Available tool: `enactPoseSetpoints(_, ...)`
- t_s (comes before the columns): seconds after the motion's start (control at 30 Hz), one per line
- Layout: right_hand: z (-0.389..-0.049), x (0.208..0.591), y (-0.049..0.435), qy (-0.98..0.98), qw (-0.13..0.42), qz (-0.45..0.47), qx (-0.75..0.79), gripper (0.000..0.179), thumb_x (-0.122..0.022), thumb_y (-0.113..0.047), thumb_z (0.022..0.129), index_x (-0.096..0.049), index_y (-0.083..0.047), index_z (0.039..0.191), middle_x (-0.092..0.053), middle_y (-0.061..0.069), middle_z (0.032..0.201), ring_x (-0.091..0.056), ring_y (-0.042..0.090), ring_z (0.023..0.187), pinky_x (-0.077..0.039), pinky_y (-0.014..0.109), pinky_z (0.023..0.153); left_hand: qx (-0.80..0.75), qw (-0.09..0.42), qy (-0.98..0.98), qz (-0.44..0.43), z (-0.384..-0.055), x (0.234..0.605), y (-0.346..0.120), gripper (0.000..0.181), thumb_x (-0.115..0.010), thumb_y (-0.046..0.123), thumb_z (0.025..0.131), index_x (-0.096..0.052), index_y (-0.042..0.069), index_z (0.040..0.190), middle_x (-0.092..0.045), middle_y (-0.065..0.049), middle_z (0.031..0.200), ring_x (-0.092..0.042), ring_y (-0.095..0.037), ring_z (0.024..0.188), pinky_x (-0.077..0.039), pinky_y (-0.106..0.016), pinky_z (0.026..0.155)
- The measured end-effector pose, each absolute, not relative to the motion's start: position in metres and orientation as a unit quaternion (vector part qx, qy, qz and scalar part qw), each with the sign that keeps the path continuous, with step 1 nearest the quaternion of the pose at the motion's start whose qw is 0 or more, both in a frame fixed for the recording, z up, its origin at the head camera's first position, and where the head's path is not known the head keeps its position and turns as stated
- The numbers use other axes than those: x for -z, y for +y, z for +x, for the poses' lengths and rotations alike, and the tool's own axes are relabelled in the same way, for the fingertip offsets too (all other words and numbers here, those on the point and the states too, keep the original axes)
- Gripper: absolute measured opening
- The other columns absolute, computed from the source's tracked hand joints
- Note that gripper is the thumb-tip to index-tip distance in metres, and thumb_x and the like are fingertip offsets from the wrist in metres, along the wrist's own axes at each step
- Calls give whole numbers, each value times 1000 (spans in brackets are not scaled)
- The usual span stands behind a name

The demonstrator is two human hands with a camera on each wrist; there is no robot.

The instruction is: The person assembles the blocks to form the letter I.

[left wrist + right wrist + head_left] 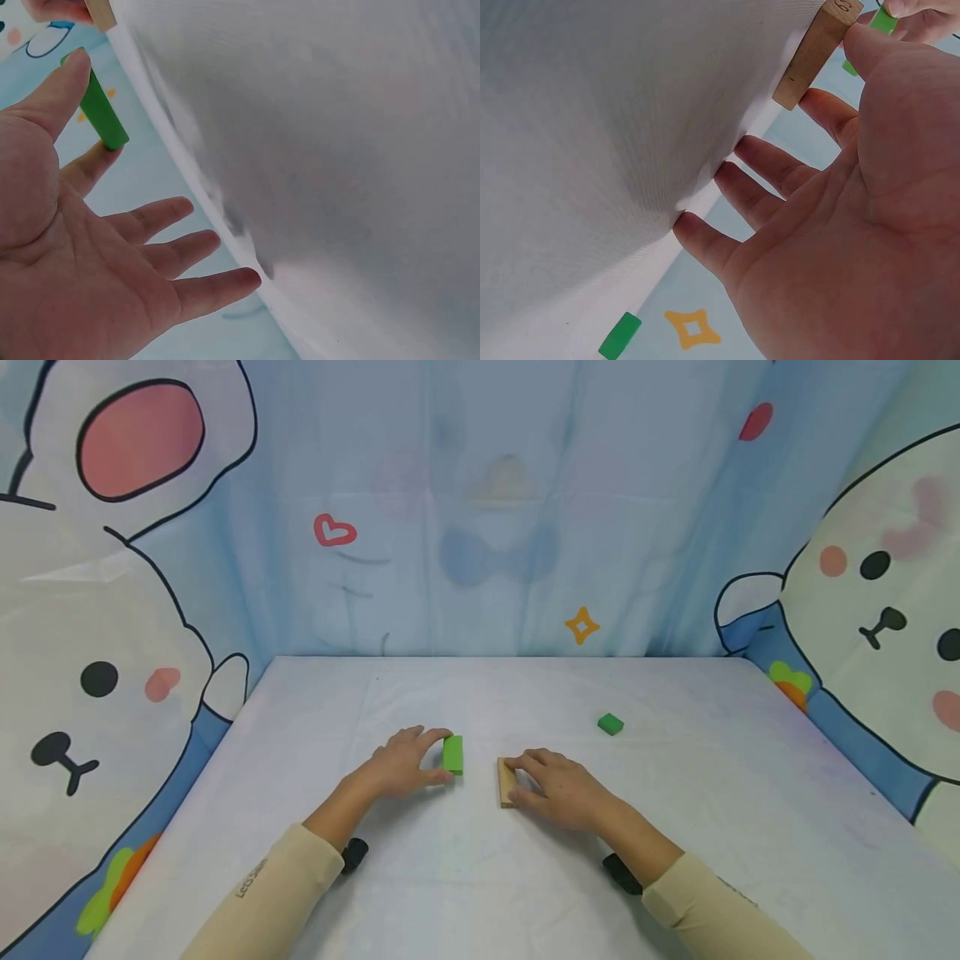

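Your left hand (401, 766) is pinching the light green block (453, 756), left of the wooden block (506, 787) your right hand (562, 789) is pinching; you're apparently positioning both, the next move likely needing steady grips.

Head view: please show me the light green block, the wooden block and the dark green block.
Light green block (453, 753), head view: its broad visible face.
Wooden block (504, 785), head view: its upper face.
Dark green block (611, 723), head view: its middle.
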State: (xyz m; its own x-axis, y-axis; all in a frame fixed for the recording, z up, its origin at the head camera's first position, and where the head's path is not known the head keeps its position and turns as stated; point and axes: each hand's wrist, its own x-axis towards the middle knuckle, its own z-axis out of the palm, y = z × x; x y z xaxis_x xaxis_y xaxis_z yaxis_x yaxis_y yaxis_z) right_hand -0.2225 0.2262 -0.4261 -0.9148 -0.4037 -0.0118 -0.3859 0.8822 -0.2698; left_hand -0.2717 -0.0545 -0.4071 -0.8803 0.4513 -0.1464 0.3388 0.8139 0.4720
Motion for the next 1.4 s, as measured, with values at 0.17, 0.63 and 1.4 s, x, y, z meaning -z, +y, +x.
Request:
enactPoseSetpoints(0.17, -223, 426, 226, 969, 34, -205, 137, 48, -59, -40, 104, -55, -19, 147, -52, 19, 150, -50, 42, 140, -41, 62, 112, -224, 125, 943, 212, -265, 407, -54, 70, -71, 45, 97, -42, 28, 157, -37, -20, 163, -36, -44, 150, -35, -70, 113)
enactPoseSetpoints(0.63, -223, 423, 225, 969, 38, -203, 138, 49, -61, -40, 104, -55, -19, 147, -53, 18, 150, -51, 41, 139, -42, 61, 111, -215, 122, 942, 228, -251, 408, -50, 69, -72, 49, 95, -45, 28, 155, -45, -17, 158, -46, -42, 143, -43, -65, 108)
enactPoseSetpoints(1.4, -222, 426, 227, 969, 32, -198, 144, 50, -60, -43, 104, -55, -20, 147, -53, 16, 150, -51, 40, 139, -41, 62, 111, -202, 131, 926, 292, -224, 410, -41, 70, -72, 54, 94, -47, 28, 154, -50, -14, 154, -50, -37, 141, -44, -61, 108)
